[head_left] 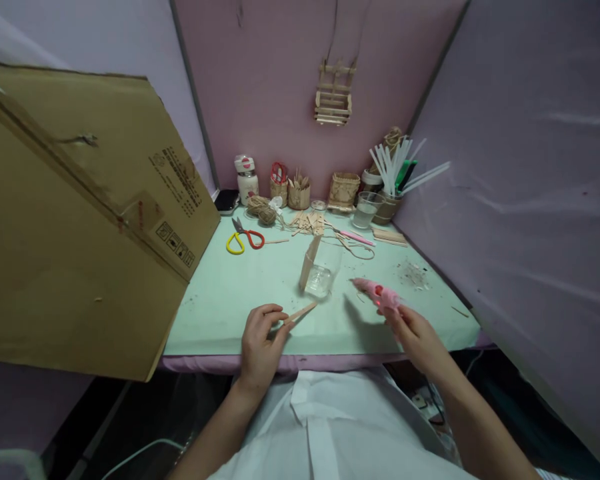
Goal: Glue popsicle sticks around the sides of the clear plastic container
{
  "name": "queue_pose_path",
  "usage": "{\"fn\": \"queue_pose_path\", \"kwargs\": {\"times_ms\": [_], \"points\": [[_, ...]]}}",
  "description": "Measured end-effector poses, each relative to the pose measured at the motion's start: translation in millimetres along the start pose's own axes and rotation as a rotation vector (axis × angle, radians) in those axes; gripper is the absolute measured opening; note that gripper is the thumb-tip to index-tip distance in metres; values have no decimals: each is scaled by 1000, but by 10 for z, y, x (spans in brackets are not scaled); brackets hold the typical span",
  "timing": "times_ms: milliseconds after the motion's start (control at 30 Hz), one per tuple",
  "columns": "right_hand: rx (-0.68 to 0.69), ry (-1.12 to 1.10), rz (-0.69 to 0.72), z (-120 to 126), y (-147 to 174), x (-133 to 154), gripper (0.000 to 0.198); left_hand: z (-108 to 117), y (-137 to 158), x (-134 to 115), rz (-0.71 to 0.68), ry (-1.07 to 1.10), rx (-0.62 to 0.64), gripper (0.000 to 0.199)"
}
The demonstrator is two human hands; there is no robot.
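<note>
My left hand pinches one end of a wooden craft stick just above the green table cover. In my right hand is a pink hot glue gun with a small red light, its nozzle pointing left. Between the two, a little farther back, stands a clear cup with flat wooden sticks upright along its left side. The stick's free end points toward the base of the cup.
Scissors, twine, a pile of craft sticks and a pink pen-like tool lie behind. A water cup and glue sticks stand at back right. A large cardboard sheet leans at left.
</note>
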State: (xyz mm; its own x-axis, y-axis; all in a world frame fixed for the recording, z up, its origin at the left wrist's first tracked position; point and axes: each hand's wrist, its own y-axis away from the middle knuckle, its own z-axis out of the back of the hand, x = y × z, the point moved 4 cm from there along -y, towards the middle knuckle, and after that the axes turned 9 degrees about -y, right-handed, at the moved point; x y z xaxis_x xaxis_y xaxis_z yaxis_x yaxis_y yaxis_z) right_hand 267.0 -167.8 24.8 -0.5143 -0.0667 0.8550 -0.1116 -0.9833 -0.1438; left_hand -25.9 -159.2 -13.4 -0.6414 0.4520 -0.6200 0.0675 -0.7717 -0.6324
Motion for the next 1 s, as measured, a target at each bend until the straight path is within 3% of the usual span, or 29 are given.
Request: {"fn": "queue_pose_path", "kwargs": {"times_ms": [67, 200, 333, 467, 567, 633, 700, 800, 1000], "points": [[-126, 259, 172, 188, -124, -107, 52, 0, -11, -2, 4, 9, 0, 1], [-271, 729, 285, 383, -308, -441, 41, 2, -47, -33, 7, 15, 1, 1], [-349, 905, 347, 378, -307, -518, 29, 4, -86, -107, -22, 12, -14, 3], [-412, 756, 396, 212, -138, -56, 26, -5, -128, -204, -76, 10, -31, 5], [-188, 360, 554, -133, 57, 520, 13, -22, -156, -320, -148, 11, -50, 7], [-93, 290, 622, -383, 178, 849, 8, -39, -168, -413, -200, -4, -57, 9], [-90, 284, 658, -568, 247, 1051, 8, -61, -176, -500, -247, -37, -50, 10], [-120, 335, 660, -708, 248, 1119, 11, -92, -189, -590, -296, -94, -54, 14], [-137, 463, 639, -730, 184, 1017, 14, -203, -183, -665, -319, -165, -52, 19]]}}
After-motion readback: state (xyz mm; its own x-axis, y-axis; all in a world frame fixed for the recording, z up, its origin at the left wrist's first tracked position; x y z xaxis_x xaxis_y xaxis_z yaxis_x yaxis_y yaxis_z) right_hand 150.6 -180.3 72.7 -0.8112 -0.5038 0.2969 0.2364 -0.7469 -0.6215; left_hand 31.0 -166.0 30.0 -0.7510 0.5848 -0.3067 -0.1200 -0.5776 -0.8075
